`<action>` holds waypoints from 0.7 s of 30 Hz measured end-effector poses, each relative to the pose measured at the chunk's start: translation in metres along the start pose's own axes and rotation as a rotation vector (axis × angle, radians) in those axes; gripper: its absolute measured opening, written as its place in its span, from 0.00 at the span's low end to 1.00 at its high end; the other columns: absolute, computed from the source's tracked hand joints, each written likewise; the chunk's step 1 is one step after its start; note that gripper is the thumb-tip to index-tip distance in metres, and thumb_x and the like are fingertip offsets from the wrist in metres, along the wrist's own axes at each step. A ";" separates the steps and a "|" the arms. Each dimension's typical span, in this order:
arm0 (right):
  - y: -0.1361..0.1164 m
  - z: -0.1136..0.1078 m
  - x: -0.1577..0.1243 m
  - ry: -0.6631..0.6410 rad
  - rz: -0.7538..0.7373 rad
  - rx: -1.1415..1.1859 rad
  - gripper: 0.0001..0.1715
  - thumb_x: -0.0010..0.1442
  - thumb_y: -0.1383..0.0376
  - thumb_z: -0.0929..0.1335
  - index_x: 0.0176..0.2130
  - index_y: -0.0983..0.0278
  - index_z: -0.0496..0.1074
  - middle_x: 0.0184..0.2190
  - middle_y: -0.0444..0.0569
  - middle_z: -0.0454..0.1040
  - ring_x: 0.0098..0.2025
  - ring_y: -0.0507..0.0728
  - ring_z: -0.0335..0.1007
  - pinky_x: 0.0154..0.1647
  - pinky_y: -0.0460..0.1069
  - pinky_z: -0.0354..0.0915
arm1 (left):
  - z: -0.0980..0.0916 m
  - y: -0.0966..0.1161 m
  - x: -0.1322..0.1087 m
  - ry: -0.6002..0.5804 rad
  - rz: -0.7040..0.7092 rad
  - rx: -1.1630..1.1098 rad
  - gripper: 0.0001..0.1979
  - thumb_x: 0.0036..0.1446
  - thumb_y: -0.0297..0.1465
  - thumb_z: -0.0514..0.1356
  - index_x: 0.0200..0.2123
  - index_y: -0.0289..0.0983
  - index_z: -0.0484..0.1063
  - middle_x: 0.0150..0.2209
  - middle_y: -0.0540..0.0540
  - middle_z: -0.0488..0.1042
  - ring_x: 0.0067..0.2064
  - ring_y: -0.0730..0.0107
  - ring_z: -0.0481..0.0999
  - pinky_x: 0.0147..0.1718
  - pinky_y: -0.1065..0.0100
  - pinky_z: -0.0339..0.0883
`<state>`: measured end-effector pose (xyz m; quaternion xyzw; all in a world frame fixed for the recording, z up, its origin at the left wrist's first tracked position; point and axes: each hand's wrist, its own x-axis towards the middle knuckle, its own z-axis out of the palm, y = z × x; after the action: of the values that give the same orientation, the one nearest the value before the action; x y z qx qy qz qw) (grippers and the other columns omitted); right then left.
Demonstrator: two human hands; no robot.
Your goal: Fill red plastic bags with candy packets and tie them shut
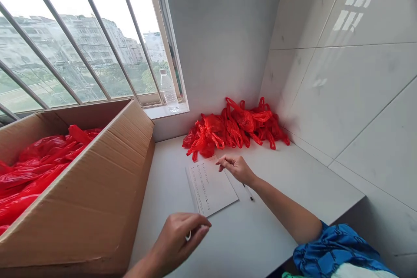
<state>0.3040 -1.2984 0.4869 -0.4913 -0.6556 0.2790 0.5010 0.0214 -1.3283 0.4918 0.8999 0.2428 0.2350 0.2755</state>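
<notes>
A white notebook [211, 186] with columns of small writing lies on the white counter [293, 182]. My right hand [237, 168] rests at its far right corner, fingers pressed together on the page edge. My left hand [177, 236] hovers by the notebook's near corner, fingers curled into a pinch with a small pale thing between them that I cannot make out. A pen [248, 192] lies on the counter under my right wrist. A heap of knotted red plastic bags [234, 128] sits in the back corner, just beyond the notebook.
A large open cardboard box [97, 200] full of red plastic bags [35, 165] stands on the left. A clear water bottle [168, 90] stands on the window sill. Tiled wall [352, 87] runs along the right; the counter's edge drops off at the near right.
</notes>
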 end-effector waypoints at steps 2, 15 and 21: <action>-0.010 -0.007 0.020 -0.004 -0.079 -0.088 0.19 0.68 0.53 0.63 0.40 0.61 0.77 0.33 0.46 0.81 0.40 0.55 0.77 0.44 0.48 0.68 | 0.019 -0.021 0.019 -0.070 -0.096 -0.080 0.22 0.70 0.40 0.48 0.30 0.37 0.74 0.19 0.52 0.70 0.21 0.78 0.67 0.23 0.76 0.62; 0.025 0.018 0.136 0.000 0.228 -0.530 0.23 0.61 0.60 0.70 0.55 0.62 0.74 0.60 0.59 0.68 0.61 0.69 0.65 0.61 0.65 0.59 | 0.057 -0.068 0.022 -0.016 -0.103 -0.058 0.25 0.68 0.44 0.45 0.27 0.39 0.73 0.19 0.50 0.72 0.21 0.70 0.71 0.27 0.71 0.64; 0.024 0.004 0.130 0.191 0.148 -0.314 0.19 0.61 0.62 0.69 0.51 0.67 0.73 0.55 0.59 0.72 0.57 0.61 0.70 0.60 0.55 0.63 | 0.056 -0.069 0.020 0.009 -0.062 -0.094 0.24 0.69 0.41 0.46 0.27 0.37 0.74 0.19 0.49 0.73 0.22 0.75 0.70 0.27 0.75 0.62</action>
<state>0.3068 -1.1693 0.5151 -0.6345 -0.6025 0.1615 0.4563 0.0468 -1.2880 0.4147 0.8770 0.2603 0.2417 0.3235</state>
